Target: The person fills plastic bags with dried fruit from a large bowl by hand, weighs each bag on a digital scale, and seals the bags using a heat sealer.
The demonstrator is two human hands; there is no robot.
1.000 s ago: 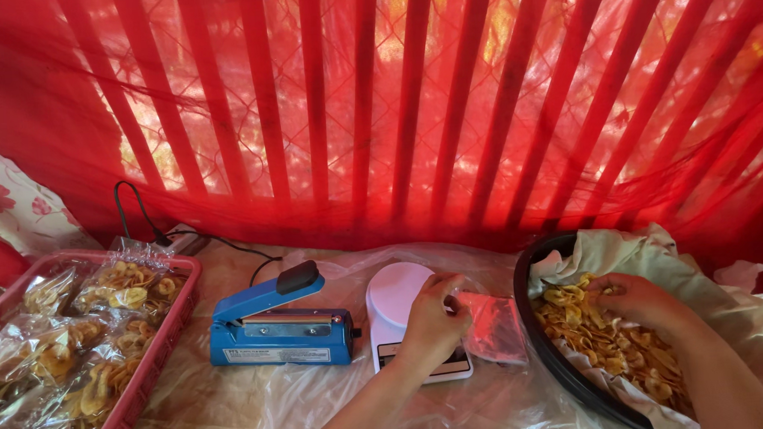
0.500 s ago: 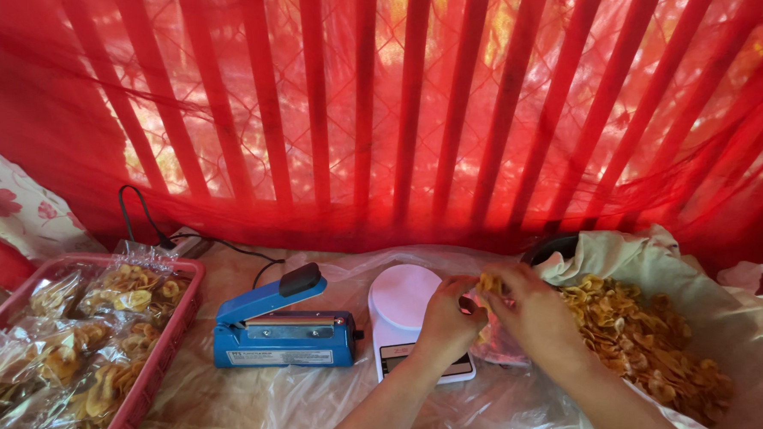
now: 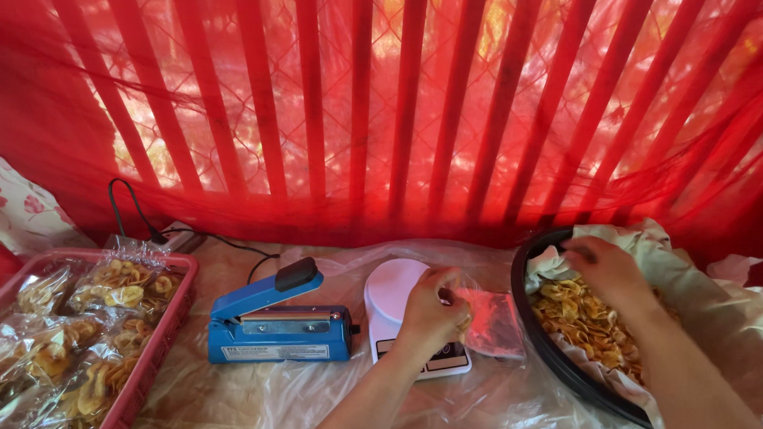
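Left hand (image 3: 433,311) pinches the mouth of a small clear plastic bag (image 3: 487,321) over the round white kitchen scale (image 3: 403,312). Right hand (image 3: 607,269), fingers curled, rests among yellow fried chips (image 3: 588,321) in the paper-lined black round tray (image 3: 542,349). A blue heat sealer (image 3: 275,326) lies left of the left hand.
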